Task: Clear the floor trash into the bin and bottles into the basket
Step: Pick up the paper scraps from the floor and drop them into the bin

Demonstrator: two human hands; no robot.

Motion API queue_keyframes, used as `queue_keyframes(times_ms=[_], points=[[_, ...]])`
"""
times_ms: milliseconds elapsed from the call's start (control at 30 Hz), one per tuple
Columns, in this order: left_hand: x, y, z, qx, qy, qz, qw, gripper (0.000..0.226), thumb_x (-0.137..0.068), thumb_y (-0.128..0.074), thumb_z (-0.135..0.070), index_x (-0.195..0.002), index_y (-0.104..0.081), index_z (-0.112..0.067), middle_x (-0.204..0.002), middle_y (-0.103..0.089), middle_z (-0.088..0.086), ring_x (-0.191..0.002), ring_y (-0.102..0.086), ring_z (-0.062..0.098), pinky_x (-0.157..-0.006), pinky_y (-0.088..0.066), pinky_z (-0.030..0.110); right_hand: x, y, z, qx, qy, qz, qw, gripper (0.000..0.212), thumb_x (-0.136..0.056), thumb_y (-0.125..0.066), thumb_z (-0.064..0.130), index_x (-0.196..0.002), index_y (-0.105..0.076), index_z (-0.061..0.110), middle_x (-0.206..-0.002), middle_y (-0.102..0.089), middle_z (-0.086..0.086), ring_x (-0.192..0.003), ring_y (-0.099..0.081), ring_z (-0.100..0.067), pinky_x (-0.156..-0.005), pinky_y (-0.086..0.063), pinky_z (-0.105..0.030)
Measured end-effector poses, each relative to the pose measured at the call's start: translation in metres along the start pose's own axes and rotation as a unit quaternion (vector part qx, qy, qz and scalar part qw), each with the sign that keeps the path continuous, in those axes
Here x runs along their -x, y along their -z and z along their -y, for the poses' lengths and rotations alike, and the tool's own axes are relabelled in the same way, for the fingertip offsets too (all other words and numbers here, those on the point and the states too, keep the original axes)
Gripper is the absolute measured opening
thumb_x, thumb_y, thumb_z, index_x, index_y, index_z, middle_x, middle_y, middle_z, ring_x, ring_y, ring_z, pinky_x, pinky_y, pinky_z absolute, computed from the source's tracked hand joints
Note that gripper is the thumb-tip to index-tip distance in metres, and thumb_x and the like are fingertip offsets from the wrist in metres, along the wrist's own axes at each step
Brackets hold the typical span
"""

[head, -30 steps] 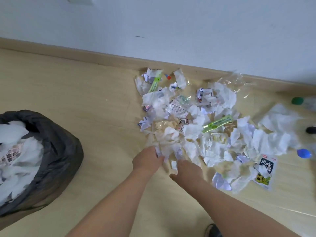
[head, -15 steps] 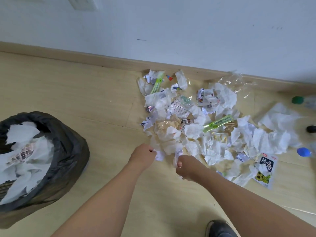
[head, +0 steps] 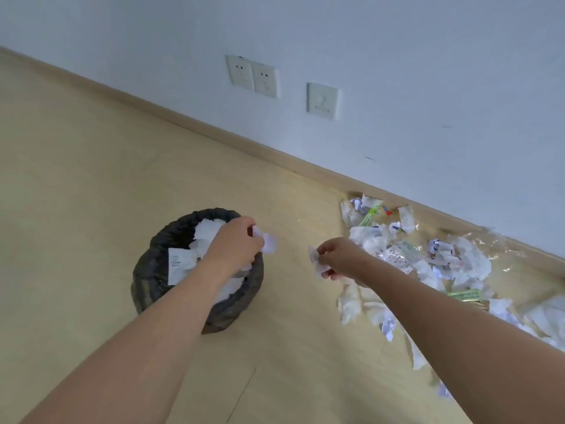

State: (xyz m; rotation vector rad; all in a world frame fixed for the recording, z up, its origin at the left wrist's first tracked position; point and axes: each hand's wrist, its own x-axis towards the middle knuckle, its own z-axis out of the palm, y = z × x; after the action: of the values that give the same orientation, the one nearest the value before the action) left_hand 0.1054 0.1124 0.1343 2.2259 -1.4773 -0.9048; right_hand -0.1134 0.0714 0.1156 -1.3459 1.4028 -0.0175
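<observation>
Now my left hand (head: 235,244) pinches a crumpled paper scrap (head: 265,240) above the bin (head: 159,240) rim; my right hand (head: 339,260) grips another scrap (head: 315,259) beside the trash pile (head: 428,261).

wall (head: 397,56): white | sockets (head: 253,76): three | floor (head: 76,179): pale wood | skirting (head: 189,125): wood

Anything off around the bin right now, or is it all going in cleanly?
Nothing spilled beside the bin. The left hand holds its paper scrap past the rim, while the right hand grips another scrap short of it.
</observation>
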Motion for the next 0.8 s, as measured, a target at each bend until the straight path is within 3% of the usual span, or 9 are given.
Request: queue_keyframes(times_ms=[100, 200, 300, 367, 433, 500, 567, 700, 800], points=[[0.002, 0.052, 0.052, -0.034, 0.028, -0.091, 0.995, 0.013, -0.089, -0.051, -0.016, -0.08, -0.05, -0.006, -0.073, -0.055, 0.01, -0.062, -0.048, 0.024, -0.056, -0.035, 0.033, -0.01, -0.04, 0.07, -0.009, 0.06, 0.003, 0.998, 0.022, -0.083, -0.047, -0.004, -0.092, -0.067, -0.003, -0.066, -0.06, -0.011, -0.054, -0.053, -0.016, -0.051, -0.042, -0.02], [-0.002, 0.078, 0.108, -0.03, 0.082, -0.113, 0.99, 0.016, -0.089, -0.052, -0.018, -0.087, -0.055, -0.003, -0.079, -0.058, 0.012, -0.067, -0.047, 0.023, -0.06, -0.036, 0.033, -0.029, -0.086, 0.12, 0.02, 0.099, -0.004, 0.995, 0.025, -0.087, -0.041, -0.001, -0.087, -0.064, 0.008, -0.067, -0.06, -0.011, -0.042, -0.053, -0.008, -0.046, -0.041, -0.018], [-0.009, 0.081, 0.146, -0.031, 0.139, -0.068, 0.987, 0.029, -0.091, -0.049, -0.023, -0.117, -0.056, -0.012, -0.108, -0.063, 0.004, -0.094, -0.058, 0.024, -0.076, -0.046, 0.032, -0.05, -0.127, 0.139, 0.057, 0.113, 0.035, 0.991, 0.027, -0.092, -0.045, 0.007, -0.112, -0.061, 0.015, -0.083, -0.066, -0.012, -0.059, -0.068, -0.018, -0.053, -0.05, -0.027], [-0.013, 0.076, 0.157, -0.036, 0.155, -0.084, 0.984, 0.044, -0.09, -0.047, -0.021, -0.134, -0.048, -0.016, -0.122, -0.058, 0.005, -0.108, -0.055, 0.027, -0.091, -0.048, 0.04, -0.058, -0.141, 0.136, 0.081, 0.099, 0.065, 0.99, 0.032, -0.094, -0.047, 0.009, -0.124, -0.057, 0.003, -0.086, -0.068, -0.017, -0.065, -0.07, -0.027, -0.06, -0.056, -0.031], [-0.016, 0.068, 0.155, -0.054, 0.134, -0.145, 0.979, 0.042, -0.091, -0.047, -0.02, -0.132, -0.049, -0.016, -0.121, -0.057, 0.005, -0.109, -0.054, 0.028, -0.093, -0.047, 0.045, -0.06, -0.135, 0.124, 0.076, 0.103, 0.048, 0.991, 0.027, -0.094, -0.046, 0.008, -0.115, -0.06, -0.001, -0.085, -0.068, -0.023, -0.063, -0.07, -0.025, -0.062, -0.055, -0.033], [-0.016, 0.056, 0.142, -0.079, 0.078, -0.196, 0.974, 0.035, -0.092, -0.047, -0.016, -0.126, -0.053, -0.014, -0.118, -0.056, 0.006, -0.105, -0.054, 0.027, -0.09, -0.047, 0.045, -0.059, -0.119, 0.102, 0.056, 0.114, -0.006, 0.992, 0.018, -0.092, -0.049, 0.01, -0.102, -0.064, 0.01, -0.088, -0.07, -0.012, -0.061, -0.067, -0.017, -0.057, -0.053, -0.03], [-0.016, 0.039, 0.119, -0.082, -0.006, -0.217, 0.973, 0.03, -0.092, -0.046, -0.011, -0.121, -0.057, -0.013, -0.114, -0.058, 0.006, -0.1, -0.055, 0.026, -0.087, -0.048, 0.044, -0.057, -0.092, 0.069, 0.012, 0.098, -0.067, 0.993, 0.018, -0.089, -0.051, 0.01, -0.099, -0.066, 0.011, -0.088, -0.07, -0.006, -0.06, -0.064, -0.015, -0.054, -0.049, -0.028], [-0.013, -0.015, 0.055, -0.052, -0.169, -0.138, 0.974, 0.023, -0.093, -0.043, -0.012, -0.111, -0.058, -0.013, -0.1, -0.061, 0.001, -0.087, -0.056, 0.021, -0.077, -0.05, 0.04, -0.048, -0.033, -0.026, 0.026, 0.002, -0.143, 0.989, 0.019, -0.087, -0.049, 0.008, -0.095, -0.066, 0.009, -0.089, -0.069, -0.01, -0.06, -0.064, -0.02, -0.057, -0.047, -0.03], [-0.01, -0.077, 0.01, -0.085, -0.178, 0.017, 0.98, 0.021, -0.092, -0.042, -0.016, -0.108, -0.056, -0.016, -0.099, -0.063, 0.001, -0.089, -0.056, 0.023, -0.076, -0.048, 0.034, -0.044, 0.0, -0.106, 0.088, -0.086, -0.159, 0.979, 0.017, -0.088, -0.045, 0.012, -0.088, -0.06, 0.005, -0.087, -0.067, -0.015, -0.076, -0.065, -0.03, -0.07, -0.052, -0.038]])
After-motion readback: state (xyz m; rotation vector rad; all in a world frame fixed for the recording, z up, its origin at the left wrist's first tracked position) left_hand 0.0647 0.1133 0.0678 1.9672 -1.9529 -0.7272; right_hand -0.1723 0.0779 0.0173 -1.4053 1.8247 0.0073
